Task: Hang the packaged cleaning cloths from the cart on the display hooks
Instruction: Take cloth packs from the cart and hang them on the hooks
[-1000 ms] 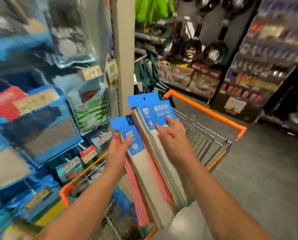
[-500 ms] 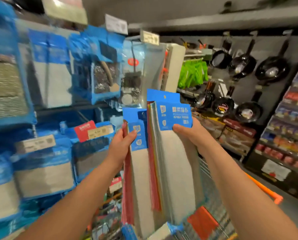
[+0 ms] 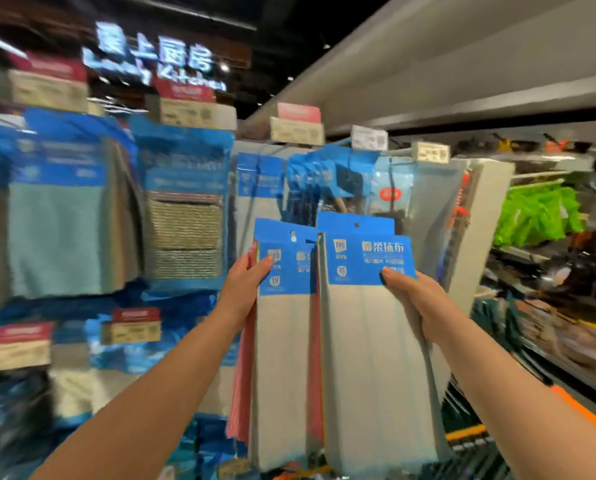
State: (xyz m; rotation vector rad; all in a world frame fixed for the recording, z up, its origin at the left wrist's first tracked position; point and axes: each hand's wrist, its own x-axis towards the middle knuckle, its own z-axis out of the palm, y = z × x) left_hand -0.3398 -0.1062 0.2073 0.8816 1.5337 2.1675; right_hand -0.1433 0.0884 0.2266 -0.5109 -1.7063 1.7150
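Note:
I hold two bundles of packaged cleaning cloths upright in front of the display. My left hand (image 3: 246, 285) grips the left cloth pack (image 3: 282, 358) by its blue header card; pink cloths show behind its grey one. My right hand (image 3: 416, 299) grips the right cloth pack (image 3: 369, 358), which stands slightly higher and overlaps the left one. Each header has a hang hole near its top. Behind them the display hooks (image 3: 338, 147) carry blue-carded cloth packages with price tags at their tips. The cart's orange handle (image 3: 580, 417) shows at the lower right.
Rows of hung cloth and sponge packages (image 3: 185, 216) fill the left wall. A white pillar (image 3: 483, 216) ends the rack at the right. Beyond it are green items (image 3: 539, 213) and dark pans on shelves. An illuminated sign (image 3: 158, 57) hangs overhead.
Both hands have lifted the two cloth bundles up out of the cart to the upper rows of hooks. My view has tilted up from the cart to the display's top.

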